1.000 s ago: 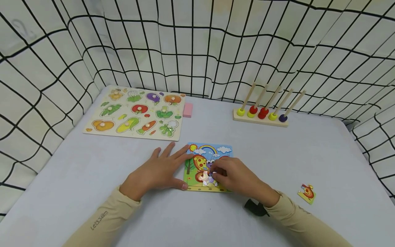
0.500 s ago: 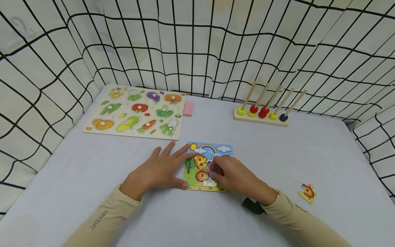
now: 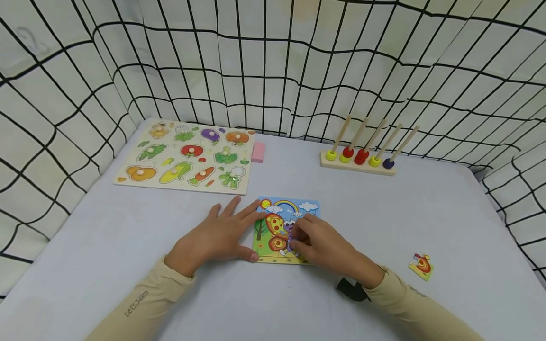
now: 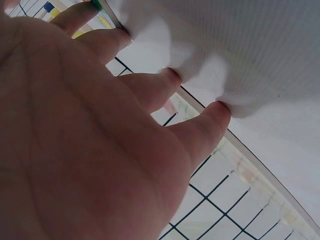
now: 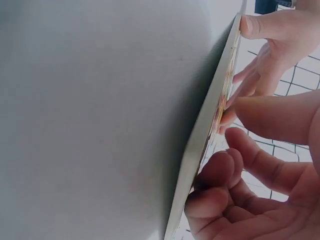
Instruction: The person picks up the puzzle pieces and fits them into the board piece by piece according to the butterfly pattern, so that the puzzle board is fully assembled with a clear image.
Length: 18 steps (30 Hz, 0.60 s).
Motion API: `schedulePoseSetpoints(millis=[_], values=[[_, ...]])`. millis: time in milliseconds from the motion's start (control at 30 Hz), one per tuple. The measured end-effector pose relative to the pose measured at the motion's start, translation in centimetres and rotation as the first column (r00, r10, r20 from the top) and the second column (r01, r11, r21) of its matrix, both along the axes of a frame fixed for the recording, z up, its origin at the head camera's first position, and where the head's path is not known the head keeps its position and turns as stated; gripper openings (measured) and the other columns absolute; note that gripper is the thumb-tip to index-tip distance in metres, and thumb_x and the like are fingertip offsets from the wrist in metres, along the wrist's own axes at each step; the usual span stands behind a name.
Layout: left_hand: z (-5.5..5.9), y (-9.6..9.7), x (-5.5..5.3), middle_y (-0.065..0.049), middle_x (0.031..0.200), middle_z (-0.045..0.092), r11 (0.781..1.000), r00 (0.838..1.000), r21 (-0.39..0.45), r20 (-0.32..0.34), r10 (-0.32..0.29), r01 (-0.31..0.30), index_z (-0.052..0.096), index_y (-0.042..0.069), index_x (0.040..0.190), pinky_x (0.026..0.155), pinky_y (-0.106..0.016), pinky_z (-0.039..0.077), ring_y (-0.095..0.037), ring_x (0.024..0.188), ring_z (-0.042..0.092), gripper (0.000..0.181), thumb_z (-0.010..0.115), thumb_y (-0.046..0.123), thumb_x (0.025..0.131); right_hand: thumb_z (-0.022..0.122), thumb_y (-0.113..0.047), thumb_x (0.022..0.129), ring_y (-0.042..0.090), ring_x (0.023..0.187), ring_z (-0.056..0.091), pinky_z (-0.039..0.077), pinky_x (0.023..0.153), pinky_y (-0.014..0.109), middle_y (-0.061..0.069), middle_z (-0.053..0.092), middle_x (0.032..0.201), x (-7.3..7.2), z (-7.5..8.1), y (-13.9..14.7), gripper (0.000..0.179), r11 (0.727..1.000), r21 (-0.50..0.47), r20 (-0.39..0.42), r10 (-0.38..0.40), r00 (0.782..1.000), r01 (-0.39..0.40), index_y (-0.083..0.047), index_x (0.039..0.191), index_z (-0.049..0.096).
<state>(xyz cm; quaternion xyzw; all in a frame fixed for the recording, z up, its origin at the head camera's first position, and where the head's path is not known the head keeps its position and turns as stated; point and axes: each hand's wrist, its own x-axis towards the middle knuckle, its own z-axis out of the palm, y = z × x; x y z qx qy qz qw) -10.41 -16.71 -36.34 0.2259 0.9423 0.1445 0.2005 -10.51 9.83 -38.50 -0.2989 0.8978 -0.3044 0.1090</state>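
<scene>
A small jigsaw puzzle [image 3: 285, 206] with a butterfly, sun and rainbow lies on the table in the head view. My left hand [image 3: 219, 235] lies spread at its left side, thumb at the lower left corner and forefinger at the upper left edge. My right hand [image 3: 326, 244] is over its right half, covering the right wing. Its curled thumb and fingertips pinch at a puzzle piece [image 3: 291, 251] with the butterfly's lower body. In the right wrist view the other fingers [image 5: 215, 170] rest at the board's edge. A loose puzzle piece [image 3: 422, 266] lies to the right.
A vegetable peg board [image 3: 170, 138] lies at the back left, a pink block [image 3: 258, 152] beside it. At the back right stands a wooden bead counter [image 3: 358, 166] with upright pegs. Black netting [image 3: 264, 76] encloses the table. A dark object [image 3: 351, 290] lies below the right wrist.
The puzzle piece under my right hand showed bright glare a second ago and now lies flatter, level with the picture. Both hands have stayed nearly in place.
</scene>
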Motion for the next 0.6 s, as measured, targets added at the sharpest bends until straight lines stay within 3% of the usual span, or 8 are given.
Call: schedulePoseSetpoints(millis=[167,400,600], values=[[-0.1,0.0,0.0,-0.007,0.178,0.021,1.0,1.0,-0.001,-0.001,0.0,0.0,0.041,0.022,0.166,0.12,-0.078,0.015,-0.05,0.16,0.01,0.097,0.088,0.052,0.087,0.078,-0.007,0.098,0.013,0.089,0.057,0.055,0.074,0.025,-0.003,0.059,0.102,0.5,0.1,0.9,0.011,0.996,-0.085,0.013,-0.035,0.999,0.036,-0.009,0.104,0.069],[-0.1,0.1,0.1,-0.007,0.178,0.021,1.0,1.0,-0.002,-0.004,0.002,-0.002,0.042,0.022,0.166,0.12,-0.079,0.015,-0.051,0.16,0.01,0.097,0.089,0.051,0.086,0.078,-0.006,0.098,0.012,0.083,0.056,0.052,0.068,0.026,-0.006,0.056,0.094,1.2,0.1,2.5,0.009,0.986,-0.133,-0.02,-0.109,0.994,0.105,-0.011,0.101,0.071],[-0.1,0.1,0.1,-0.008,0.177,0.022,1.0,1.0,-0.002,-0.004,-0.001,0.001,0.041,0.022,0.166,0.12,-0.079,0.015,-0.05,0.16,0.01,0.098,0.089,0.051,0.085,0.077,-0.002,0.097,0.01,0.083,0.057,0.051,0.067,0.025,-0.006,0.059,0.097,1.6,0.1,4.1,0.009,0.977,-0.168,-0.05,-0.145,0.988,0.134,-0.01,0.101,0.072]])
